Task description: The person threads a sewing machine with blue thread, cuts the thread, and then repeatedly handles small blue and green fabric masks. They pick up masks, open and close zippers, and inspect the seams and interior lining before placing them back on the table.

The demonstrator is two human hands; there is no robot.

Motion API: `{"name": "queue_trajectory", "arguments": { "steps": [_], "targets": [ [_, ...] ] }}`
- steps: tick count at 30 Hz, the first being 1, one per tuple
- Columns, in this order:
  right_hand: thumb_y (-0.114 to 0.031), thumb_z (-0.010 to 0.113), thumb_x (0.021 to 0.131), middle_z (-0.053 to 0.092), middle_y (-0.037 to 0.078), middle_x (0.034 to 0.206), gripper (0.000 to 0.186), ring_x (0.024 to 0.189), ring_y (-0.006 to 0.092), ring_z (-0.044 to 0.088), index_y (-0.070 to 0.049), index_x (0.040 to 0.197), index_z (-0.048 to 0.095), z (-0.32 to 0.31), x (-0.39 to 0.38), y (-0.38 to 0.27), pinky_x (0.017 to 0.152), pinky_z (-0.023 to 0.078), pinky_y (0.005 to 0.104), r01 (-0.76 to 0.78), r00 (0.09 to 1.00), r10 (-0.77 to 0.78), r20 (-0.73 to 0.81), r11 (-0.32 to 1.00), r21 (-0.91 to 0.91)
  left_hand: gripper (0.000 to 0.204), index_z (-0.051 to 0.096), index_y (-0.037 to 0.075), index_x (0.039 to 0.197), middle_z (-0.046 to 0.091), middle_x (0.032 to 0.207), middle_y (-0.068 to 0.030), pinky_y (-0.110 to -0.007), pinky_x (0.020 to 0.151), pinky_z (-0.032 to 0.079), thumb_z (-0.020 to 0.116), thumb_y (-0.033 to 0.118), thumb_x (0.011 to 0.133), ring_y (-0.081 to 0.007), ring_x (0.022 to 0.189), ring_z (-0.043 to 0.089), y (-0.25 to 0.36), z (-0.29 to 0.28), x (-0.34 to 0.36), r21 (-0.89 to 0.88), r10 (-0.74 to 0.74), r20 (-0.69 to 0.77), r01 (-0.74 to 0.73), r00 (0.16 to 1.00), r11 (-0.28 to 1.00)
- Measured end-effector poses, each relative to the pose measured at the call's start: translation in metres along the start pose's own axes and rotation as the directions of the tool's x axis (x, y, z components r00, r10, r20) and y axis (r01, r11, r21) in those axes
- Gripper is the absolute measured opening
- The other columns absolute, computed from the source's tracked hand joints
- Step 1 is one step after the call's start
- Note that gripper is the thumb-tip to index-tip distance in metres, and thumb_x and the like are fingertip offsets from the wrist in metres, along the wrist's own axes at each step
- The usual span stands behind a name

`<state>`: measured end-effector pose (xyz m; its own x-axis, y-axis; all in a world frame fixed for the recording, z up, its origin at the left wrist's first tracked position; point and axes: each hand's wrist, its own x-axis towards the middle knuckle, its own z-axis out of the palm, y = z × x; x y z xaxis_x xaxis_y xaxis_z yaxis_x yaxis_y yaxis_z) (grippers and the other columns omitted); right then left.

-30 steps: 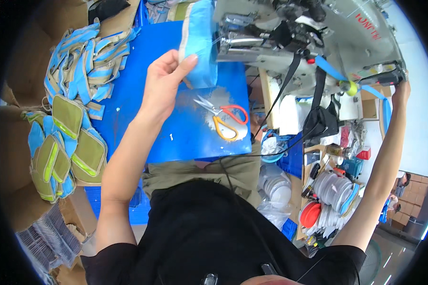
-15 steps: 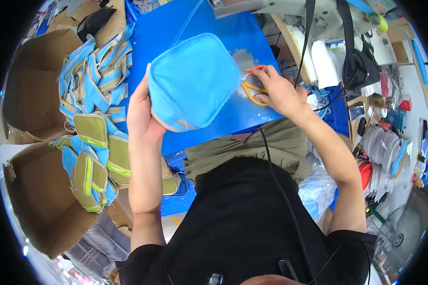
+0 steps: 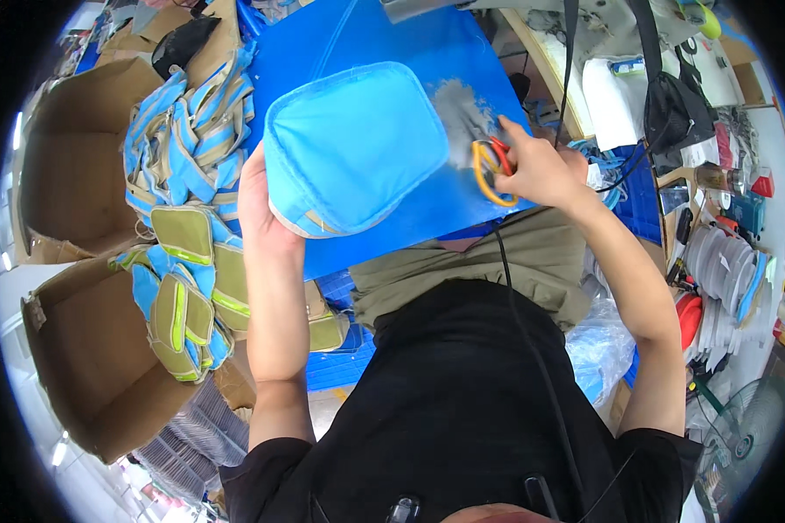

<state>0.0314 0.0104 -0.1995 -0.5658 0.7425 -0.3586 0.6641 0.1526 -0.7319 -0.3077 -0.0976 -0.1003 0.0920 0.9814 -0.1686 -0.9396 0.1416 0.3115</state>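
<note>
A light-blue fabric bag (image 3: 358, 144), box-shaped with rounded corners and piped seams, is raised over the blue tabletop (image 3: 401, 44). My left hand (image 3: 269, 209) is closed on its left side, with the fingertips hidden behind the fabric. On the right, my right hand (image 3: 541, 170) holds scissors (image 3: 484, 179) by their orange and red handles, close above the table and apart from the bag. The index finger of that hand stretches forward; the blades hardly show.
Left of the table, a pile of blue-and-beige straps (image 3: 192, 135) and several olive-and-blue pouches (image 3: 183, 314) lie by two cardboard boxes (image 3: 78, 166). At the right are a black bag (image 3: 676, 109), white rolls (image 3: 724, 266) and a fan (image 3: 741, 444). A black cord (image 3: 519, 305) hangs across my front.
The scissors have turned in my right hand and moved a little right, away from the bag. The index finger has stretched out. The bag is tilted slightly differently in my left hand.
</note>
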Motion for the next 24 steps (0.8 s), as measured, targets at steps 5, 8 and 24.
{"name": "queue_trajectory", "arguments": {
  "steps": [5, 8, 24],
  "targets": [
    [-0.033, 0.084, 0.081, 0.063, 0.013, 0.081, 0.067, 0.071, 0.0202, 0.061, -0.006, 0.135, 0.055, -0.016, -0.019, -0.049, 0.068, 0.051, 0.0347, 0.197, 0.978, -0.156, -0.141, 0.913, 0.356, 0.03, 0.067, -0.001, 0.12, 0.071, 0.12, -0.017, -0.047, 0.1, 0.055, 0.055, 0.022, 0.105, -0.03, 0.111, 0.069, 0.0, 0.005, 0.003, 0.035, 0.01, -0.091, -0.007, 0.996, 0.999],
    [-0.028, 0.086, 0.082, 0.053, -0.001, 0.081, 0.066, 0.074, 0.0092, 0.048, -0.004, 0.135, 0.053, -0.024, -0.025, -0.106, 0.07, 0.042, 0.0246, 0.336, 0.936, -0.304, -0.176, 0.921, 0.198, 0.03, 0.066, 0.002, 0.122, 0.072, 0.119, -0.0151, -0.046, 0.101, 0.055, 0.056, 0.025, 0.105, -0.0283, 0.111, 0.069, -0.009, 0.02, 0.006, 0.092, 0.04, -0.171, -0.025, 0.984, 0.995],
    [-0.039, 0.081, 0.085, 0.07, 0.021, 0.087, 0.056, 0.082, 0.0408, 0.071, -0.003, 0.118, 0.053, 0.014, 0.011, -0.028, 0.072, 0.055, 0.0463, 0.092, 0.952, -0.14, -0.273, 0.979, -0.18, 0.02, 0.064, 0.0, 0.12, 0.07, 0.091, -0.0066, -0.028, 0.071, 0.054, 0.06, 0.008, 0.102, -0.0142, 0.084, 0.069, -0.056, -0.025, -0.021, 0.951, 0.414, 0.096, 0.04, 0.905, -0.307]
  ]
}}
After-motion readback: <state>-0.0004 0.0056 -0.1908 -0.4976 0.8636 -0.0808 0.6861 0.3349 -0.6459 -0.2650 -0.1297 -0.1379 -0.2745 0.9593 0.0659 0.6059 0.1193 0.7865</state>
